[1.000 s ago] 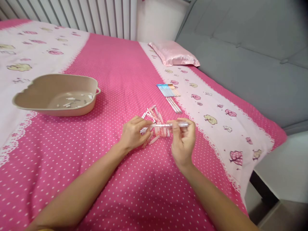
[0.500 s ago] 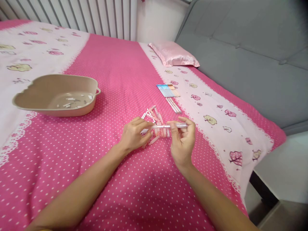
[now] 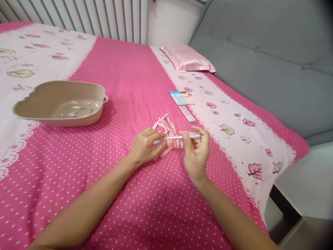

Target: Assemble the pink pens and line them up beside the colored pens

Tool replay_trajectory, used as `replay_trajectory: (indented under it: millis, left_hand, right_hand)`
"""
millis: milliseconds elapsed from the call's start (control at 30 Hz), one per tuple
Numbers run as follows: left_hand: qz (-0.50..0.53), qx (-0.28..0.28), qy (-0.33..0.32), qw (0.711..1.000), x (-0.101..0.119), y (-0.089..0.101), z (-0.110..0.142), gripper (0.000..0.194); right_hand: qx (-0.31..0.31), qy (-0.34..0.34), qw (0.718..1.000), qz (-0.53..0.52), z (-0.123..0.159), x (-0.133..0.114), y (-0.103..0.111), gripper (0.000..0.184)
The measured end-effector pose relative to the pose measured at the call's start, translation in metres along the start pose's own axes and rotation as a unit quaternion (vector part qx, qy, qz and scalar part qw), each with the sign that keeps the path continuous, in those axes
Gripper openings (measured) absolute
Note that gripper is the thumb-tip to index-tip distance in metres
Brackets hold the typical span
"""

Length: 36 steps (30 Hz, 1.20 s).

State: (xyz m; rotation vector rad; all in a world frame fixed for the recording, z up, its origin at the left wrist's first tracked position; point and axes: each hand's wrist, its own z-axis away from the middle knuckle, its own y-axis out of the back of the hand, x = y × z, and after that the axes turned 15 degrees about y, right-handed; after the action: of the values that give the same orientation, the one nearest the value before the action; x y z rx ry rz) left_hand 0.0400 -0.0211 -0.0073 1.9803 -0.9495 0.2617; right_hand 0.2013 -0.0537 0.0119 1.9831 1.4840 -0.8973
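My left hand [image 3: 145, 144] pinches the left end of a pale, slim pen [image 3: 178, 137] held level above the bed. Around its other end are the fingers of my right hand [image 3: 196, 152], with the thumb on the near side. A light, cap-like piece seems to cover the left end, though my fingers partly hide it. Under the pen and between my hands lies a loose heap of pink and white pen parts [image 3: 169, 125]. Three or so pale assembled pens [image 3: 187, 114] lie side by side just beyond my right hand.
Farther back is a neat row of blue and orange pens [image 3: 182, 98]. A beige plastic basin [image 3: 59, 121] at left holds several small white pieces. A pink pillow [image 3: 187, 59] rests against the grey headboard [image 3: 260, 52]. The pink dotted bedspread [image 3: 117, 208] forms the work surface.
My right hand has shifted slightly left with its end of the pen, so the narrow stretch between my hands is shorter. My left hand stays nearly in place.
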Motion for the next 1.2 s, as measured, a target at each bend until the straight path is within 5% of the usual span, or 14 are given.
replay_trajectory:
  millis: [167, 300, 533, 767, 1200]
  left_hand:
    - [0.027, -0.038, 0.020, 0.999, 0.000, -0.001, 0.001, 0.024]
    - [0.090, -0.117, 0.097, 0.984, 0.007, 0.002, 0.001, 0.024]
    - [0.308, -0.303, 0.256, 0.865, 0.017, 0.006, 0.001, 0.025]
    - [0.402, -0.332, 0.297, 0.800, 0.012, 0.003, 0.001, 0.019]
    - [0.465, -0.356, 0.354, 0.729, 0.010, 0.003, 0.001, 0.023]
  right_hand:
    - [-0.020, -0.028, 0.999, -0.025, -0.002, -0.002, -0.001, 0.034]
    - [-0.035, -0.067, 0.995, -0.070, -0.003, 0.000, -0.001, 0.033]
    - [-0.047, -0.130, 0.984, -0.109, -0.003, 0.006, 0.000, 0.027]
    - [-0.036, -0.185, 0.972, -0.142, -0.005, 0.004, -0.001, 0.031]
    - [-0.047, -0.191, 0.967, -0.162, -0.006, 0.002, -0.001, 0.027]
